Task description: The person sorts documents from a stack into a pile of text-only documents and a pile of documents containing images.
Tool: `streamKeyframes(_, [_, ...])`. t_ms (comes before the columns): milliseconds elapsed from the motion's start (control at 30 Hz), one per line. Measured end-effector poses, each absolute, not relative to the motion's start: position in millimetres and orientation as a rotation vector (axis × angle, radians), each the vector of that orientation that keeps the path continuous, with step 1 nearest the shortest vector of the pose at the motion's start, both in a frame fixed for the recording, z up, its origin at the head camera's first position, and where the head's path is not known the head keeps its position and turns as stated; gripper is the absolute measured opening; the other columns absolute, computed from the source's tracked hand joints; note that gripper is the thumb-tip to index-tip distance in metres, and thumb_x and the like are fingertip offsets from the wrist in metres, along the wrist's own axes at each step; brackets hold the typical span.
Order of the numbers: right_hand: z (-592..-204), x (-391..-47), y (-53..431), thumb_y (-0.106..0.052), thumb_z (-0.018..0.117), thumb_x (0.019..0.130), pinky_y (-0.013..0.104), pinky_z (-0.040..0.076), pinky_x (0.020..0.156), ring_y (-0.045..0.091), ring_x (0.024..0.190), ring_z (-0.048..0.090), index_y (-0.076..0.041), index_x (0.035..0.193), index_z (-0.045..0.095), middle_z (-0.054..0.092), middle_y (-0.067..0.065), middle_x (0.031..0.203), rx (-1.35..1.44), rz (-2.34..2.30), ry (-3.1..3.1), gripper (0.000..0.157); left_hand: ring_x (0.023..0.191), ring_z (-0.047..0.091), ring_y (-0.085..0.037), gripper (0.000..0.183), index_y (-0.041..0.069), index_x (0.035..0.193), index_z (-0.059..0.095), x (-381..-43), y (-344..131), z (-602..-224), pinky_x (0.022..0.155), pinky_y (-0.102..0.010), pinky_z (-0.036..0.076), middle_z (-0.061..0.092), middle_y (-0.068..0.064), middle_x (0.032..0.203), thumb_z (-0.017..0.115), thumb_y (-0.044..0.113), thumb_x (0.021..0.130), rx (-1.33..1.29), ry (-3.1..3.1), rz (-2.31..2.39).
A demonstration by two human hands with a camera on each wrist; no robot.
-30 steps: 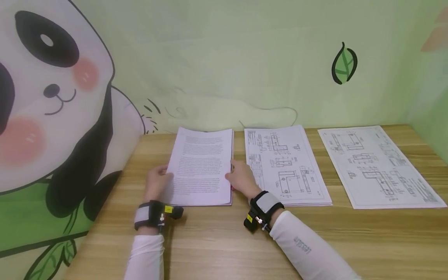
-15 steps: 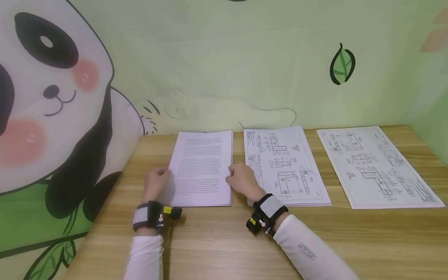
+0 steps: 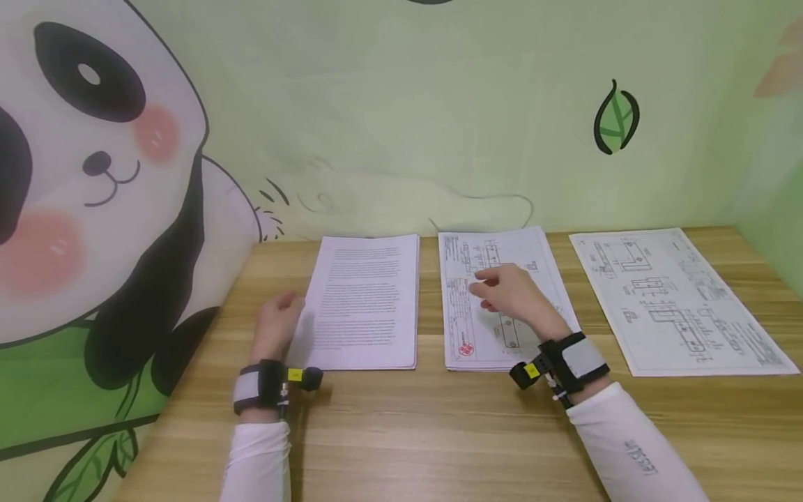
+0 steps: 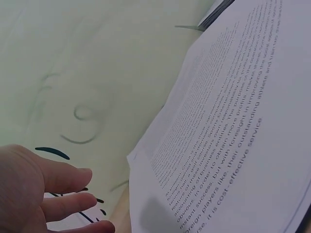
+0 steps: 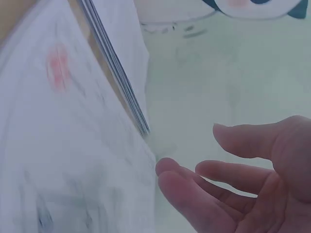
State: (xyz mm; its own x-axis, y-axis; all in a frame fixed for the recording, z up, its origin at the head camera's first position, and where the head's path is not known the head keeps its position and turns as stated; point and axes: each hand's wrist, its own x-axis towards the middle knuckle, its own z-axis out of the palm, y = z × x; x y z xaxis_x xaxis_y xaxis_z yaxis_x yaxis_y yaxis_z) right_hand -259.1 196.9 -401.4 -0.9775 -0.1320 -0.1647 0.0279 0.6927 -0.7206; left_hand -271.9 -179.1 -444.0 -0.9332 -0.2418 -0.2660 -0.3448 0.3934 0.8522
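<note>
A stack of printed text pages [image 3: 357, 303] lies on the left part of the table. My left hand [image 3: 277, 324] is beside its left edge; in the left wrist view the fingers [image 4: 68, 177] are parted from the paper and hold nothing. My right hand [image 3: 511, 293] hovers over the middle stack of technical drawings [image 3: 464, 314], its fingers loosely bent with nothing between them. A red round stamp [image 3: 465, 348] shows near that stack's lower left corner. In the right wrist view the thumb [image 5: 243, 141] stands apart from the fingers.
A third sheet with a technical drawing [image 3: 684, 307] lies at the right of the wooden table [image 3: 401, 432]. Behind the table hangs a pale green backdrop [image 3: 401, 125] with a large panda picture [image 3: 94, 209] at the left.
My right hand has left the right edge of the text stack and moved right, over the middle drawings. The left hand has stayed near the left edge, its fingers slightly looser.
</note>
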Motion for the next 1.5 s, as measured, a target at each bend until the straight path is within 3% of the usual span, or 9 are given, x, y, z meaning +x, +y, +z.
streamKeyframes(233, [-390.7, -252.3, 258.4, -0.037, 0.049, 0.094, 0.045, 0.052, 0.081, 0.04, 0.103, 0.059, 0.001, 0.139, 0.04, 0.053, 0.03, 0.127, -0.059, -1.081, 2.784, 0.059, 0.135, 0.034, -0.033, 0.059, 0.017, 0.145, 0.032, -268.4, -175.0, -438.1, 0.11, -0.056, 0.028, 0.037, -0.013, 0.148, 0.047, 0.041, 0.094, -0.487, 2.565, 1.572])
streamKeyframes(400, [-385.6, -246.0, 295.0, -0.046, 0.046, 0.093, 0.059, 0.043, 0.089, 0.049, 0.119, 0.045, 0.0, 0.14, 0.038, 0.047, 0.034, 0.132, -0.023, -0.978, 2.852, 0.066, 0.135, 0.034, -0.031, 0.062, 0.02, 0.146, 0.03, -263.1, -170.7, -426.4, 0.11, -0.057, 0.028, 0.035, -0.011, 0.15, 0.046, 0.047, 0.093, -0.417, 2.587, 1.551])
streamKeyframes(633, [-388.7, -242.5, 336.0, -0.05, 0.043, 0.092, 0.064, 0.042, 0.087, 0.054, 0.117, 0.043, 0.006, 0.14, 0.034, 0.043, 0.039, 0.132, 0.009, -0.893, 2.895, 0.075, 0.135, 0.035, -0.029, 0.058, 0.024, 0.144, 0.035, -266.4, -159.9, -416.2, 0.109, -0.057, 0.029, 0.038, -0.007, 0.149, 0.048, 0.047, 0.092, -0.315, 2.593, 1.549])
streamKeyframes(967, [-399.0, -233.3, 382.5, -0.058, 0.038, 0.091, 0.068, 0.036, 0.088, 0.057, 0.122, 0.031, 0.004, 0.142, 0.03, 0.03, 0.041, 0.14, 0.142, -0.909, 2.874, 0.081, 0.128, 0.043, -0.028, 0.047, 0.021, 0.136, 0.047, -269.9, -120.8, -414.3, 0.104, -0.052, 0.038, 0.048, -0.007, 0.141, 0.051, 0.039, 0.093, -0.071, 2.648, 1.544])
streamKeyframes(1333, [-395.1, -221.5, 421.8, -0.063, 0.035, 0.088, 0.075, 0.022, 0.09, 0.064, 0.124, 0.018, 0.003, 0.146, 0.015, 0.016, 0.045, 0.142, 0.282, -0.958, 2.838, 0.09, 0.115, 0.053, -0.023, 0.035, 0.02, 0.127, 0.056, -255.7, -38.1, -420.3, 0.092, -0.044, 0.048, 0.057, -0.004, 0.128, 0.053, 0.03, 0.093, 0.254, 2.63, 1.546])
streamKeyframes(1500, [-404.0, -215.3, 444.1, -0.066, 0.035, 0.087, 0.076, 0.021, 0.091, 0.065, 0.121, 0.017, 0.003, 0.147, 0.005, 0.007, 0.046, 0.143, 0.431, -1.027, 2.788, 0.096, 0.118, 0.053, -0.024, 0.038, 0.018, 0.13, 0.054, -248.9, 5.2, -424.1, 0.095, -0.044, 0.048, 0.056, -0.006, 0.131, 0.052, 0.03, 0.094, 0.346, 2.465, 1.605])
